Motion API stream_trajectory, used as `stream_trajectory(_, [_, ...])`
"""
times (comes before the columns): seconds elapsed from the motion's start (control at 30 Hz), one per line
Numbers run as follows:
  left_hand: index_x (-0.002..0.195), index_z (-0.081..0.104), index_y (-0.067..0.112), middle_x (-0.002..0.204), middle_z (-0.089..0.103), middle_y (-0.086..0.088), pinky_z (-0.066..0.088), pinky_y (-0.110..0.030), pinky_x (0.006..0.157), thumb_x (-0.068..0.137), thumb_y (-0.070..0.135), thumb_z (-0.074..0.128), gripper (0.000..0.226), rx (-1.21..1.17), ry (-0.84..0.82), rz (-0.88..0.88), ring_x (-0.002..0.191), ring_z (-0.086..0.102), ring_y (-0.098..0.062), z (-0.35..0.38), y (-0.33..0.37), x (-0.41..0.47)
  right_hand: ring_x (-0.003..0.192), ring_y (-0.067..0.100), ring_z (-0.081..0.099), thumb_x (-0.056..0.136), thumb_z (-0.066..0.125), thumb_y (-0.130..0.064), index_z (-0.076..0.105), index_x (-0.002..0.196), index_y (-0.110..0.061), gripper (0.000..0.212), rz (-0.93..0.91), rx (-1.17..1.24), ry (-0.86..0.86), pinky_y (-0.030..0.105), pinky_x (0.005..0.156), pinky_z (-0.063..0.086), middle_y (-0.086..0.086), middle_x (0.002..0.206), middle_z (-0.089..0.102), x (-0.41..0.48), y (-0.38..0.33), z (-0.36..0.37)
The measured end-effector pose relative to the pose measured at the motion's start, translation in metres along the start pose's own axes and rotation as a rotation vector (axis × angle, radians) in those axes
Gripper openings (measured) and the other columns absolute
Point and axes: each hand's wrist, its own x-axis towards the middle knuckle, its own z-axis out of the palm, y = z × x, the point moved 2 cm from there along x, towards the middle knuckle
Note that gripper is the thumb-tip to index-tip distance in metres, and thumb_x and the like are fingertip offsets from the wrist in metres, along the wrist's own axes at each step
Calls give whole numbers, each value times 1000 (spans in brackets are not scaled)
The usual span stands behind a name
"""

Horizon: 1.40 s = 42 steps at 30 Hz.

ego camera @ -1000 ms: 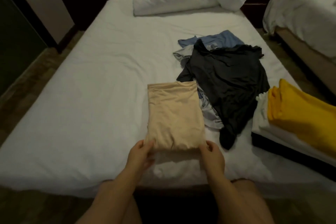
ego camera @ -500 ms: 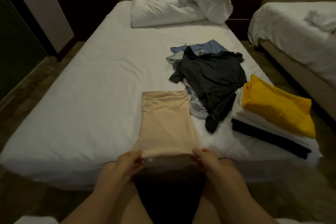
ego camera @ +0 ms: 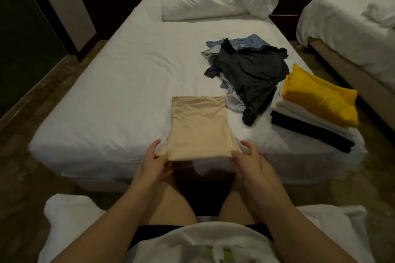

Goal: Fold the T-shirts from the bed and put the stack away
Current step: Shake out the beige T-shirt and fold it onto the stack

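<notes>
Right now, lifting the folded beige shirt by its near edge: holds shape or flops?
Likely floppy: the folded beige T-shirt is thin, wrinkled fabric, sagging at the corners where the left hand and right hand pinch it. Probably light too. Lifted by one edge, the layers may slide apart.

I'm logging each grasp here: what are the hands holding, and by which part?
The folded beige T-shirt, by its near edge: the left hand grips the near-left corner, the right hand the near-right corner.

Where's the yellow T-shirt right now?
In the head view, the yellow T-shirt lies folded on top of the stack at the near right corner of the bed, right of the dark grey shirt.
</notes>
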Motion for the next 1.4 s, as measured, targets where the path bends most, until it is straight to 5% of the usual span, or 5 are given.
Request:
stream_trajectory(0.2, [77, 61, 11, 75, 52, -10, 46, -28, 59, 86, -4, 37, 30, -62, 1, -50, 67, 52, -19, 8, 31, 4, 60, 22, 51, 87, 49, 9, 51, 106, -13, 29, 72, 221, 27, 18, 41, 46, 15, 78, 53, 19, -22, 14])
stream_trajectory(0.5, [110, 57, 15, 104, 60, -12, 50, -38, 81, 86, 3, 52, 28, 180, 25, 240, 95, 57, -25, 31, 102, 82, 65, 10, 55, 89, 61, -5, 62, 77, -10, 13, -5, 198, -8, 16, 59, 51, 4, 71, 58, 109, -85, 63])
stream_trajectory(0.73, [89, 55, 17, 83, 57, 1, 36, -23, 56, 92, 23, 51, 8, 624, 244, 382, 73, 51, -15, 67, 130, 156, 82, 24, 61, 82, 69, -16, 68, 81, -16, 1, -218, -447, 28, 35, 75, 50, 3, 77, 65, 192, -94, 86])
stream_trajectory(0.97, [92, 62, 13, 104, 51, -11, 48, -33, 80, 90, 30, 53, 19, 649, 304, 300, 82, 56, -27, 79, 102, 222, 100, 33, 52, 88, 60, -33, 63, 94, -18, 17, -200, -816, 79, 40, 86, 45, 15, 115, 54, 247, -65, 98])
stream_trajectory(1.4, [103, 54, 6, 101, 50, -7, 42, -31, 78, 90, 29, 57, 26, 600, 355, 373, 93, 53, -25, 63, 42, 138, 93, 18, 51, 91, 59, -28, 48, 120, -7, 37, -181, -475, 190, 20, 72, 32, 2, 102, 52, 167, -21, 74])
